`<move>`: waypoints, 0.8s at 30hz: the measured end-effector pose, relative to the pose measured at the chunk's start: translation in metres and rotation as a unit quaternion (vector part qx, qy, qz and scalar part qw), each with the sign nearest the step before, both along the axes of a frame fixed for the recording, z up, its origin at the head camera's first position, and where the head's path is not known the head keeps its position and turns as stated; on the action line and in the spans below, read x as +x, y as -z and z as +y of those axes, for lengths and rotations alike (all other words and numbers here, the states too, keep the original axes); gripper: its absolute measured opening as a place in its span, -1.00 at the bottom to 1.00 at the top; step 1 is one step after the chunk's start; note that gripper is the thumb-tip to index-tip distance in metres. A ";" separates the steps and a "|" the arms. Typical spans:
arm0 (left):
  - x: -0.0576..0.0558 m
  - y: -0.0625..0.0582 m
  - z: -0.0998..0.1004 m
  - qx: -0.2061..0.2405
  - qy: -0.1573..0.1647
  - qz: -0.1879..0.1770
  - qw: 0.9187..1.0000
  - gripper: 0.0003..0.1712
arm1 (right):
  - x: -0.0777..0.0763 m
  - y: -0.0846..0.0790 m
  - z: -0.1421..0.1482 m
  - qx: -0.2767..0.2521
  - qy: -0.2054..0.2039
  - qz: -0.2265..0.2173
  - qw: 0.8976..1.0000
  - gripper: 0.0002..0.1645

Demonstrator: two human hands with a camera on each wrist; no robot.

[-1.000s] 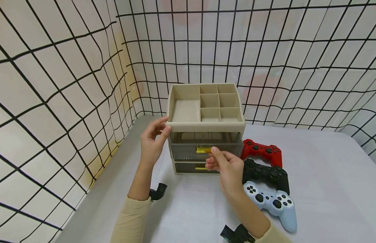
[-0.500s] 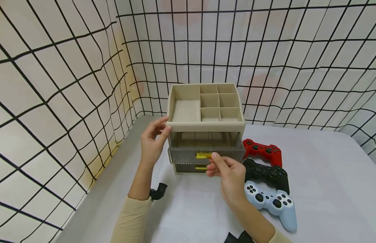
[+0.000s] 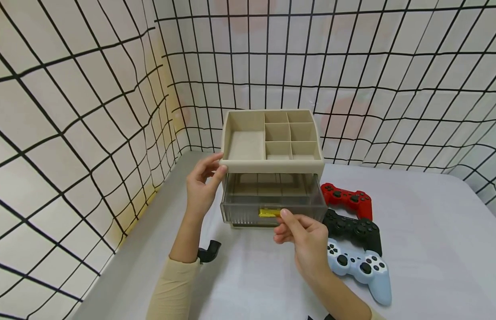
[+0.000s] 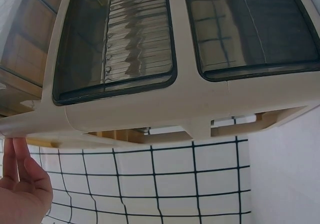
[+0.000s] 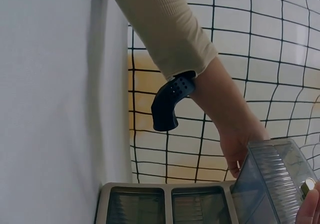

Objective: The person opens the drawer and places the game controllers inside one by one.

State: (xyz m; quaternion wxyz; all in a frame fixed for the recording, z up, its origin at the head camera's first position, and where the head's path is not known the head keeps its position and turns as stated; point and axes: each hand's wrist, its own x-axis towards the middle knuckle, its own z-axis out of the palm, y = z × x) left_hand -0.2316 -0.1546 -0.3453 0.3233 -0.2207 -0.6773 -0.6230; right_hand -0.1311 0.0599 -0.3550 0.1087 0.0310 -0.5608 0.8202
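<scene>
A beige desktop drawer organizer (image 3: 272, 166) stands on the table, its top split into several compartments. My left hand (image 3: 203, 184) holds its upper left front corner, fingertips along the side and thumb at the front. My right hand (image 3: 305, 240) pinches the right end of the yellow handle (image 3: 269, 213) on the upper drawer (image 3: 243, 213). This clear grey drawer is pulled partway out, and no item shows inside it. It largely hides the lower drawer in the head view. In the right wrist view, fingertips of my right hand (image 5: 311, 206) meet the handle.
To the organizer's right lie a red game controller (image 3: 348, 200), a black one (image 3: 353, 229) and a light blue one (image 3: 360, 266), close beside my right forearm. Black wire grid (image 3: 248, 66) with white behind it bounds the back and sides.
The upper drawer has slid out toward me, drawn by my right hand, which moved nearer and slightly right. My left hand has stayed at the organizer's corner.
</scene>
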 end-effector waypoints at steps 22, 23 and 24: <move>-0.001 0.002 -0.001 0.004 0.010 0.001 1.000 -0.66 | 0.022 -0.003 0.009 -0.004 -0.014 -0.036 0.999 -0.72; -0.001 0.002 -0.001 0.004 0.011 0.001 1.000 -0.66 | 0.023 -0.003 0.009 -0.003 -0.015 -0.037 0.999 -0.72; -0.001 0.002 -0.001 0.004 0.011 0.002 1.000 -0.65 | 0.024 -0.003 0.009 -0.004 -0.016 -0.037 0.999 -0.72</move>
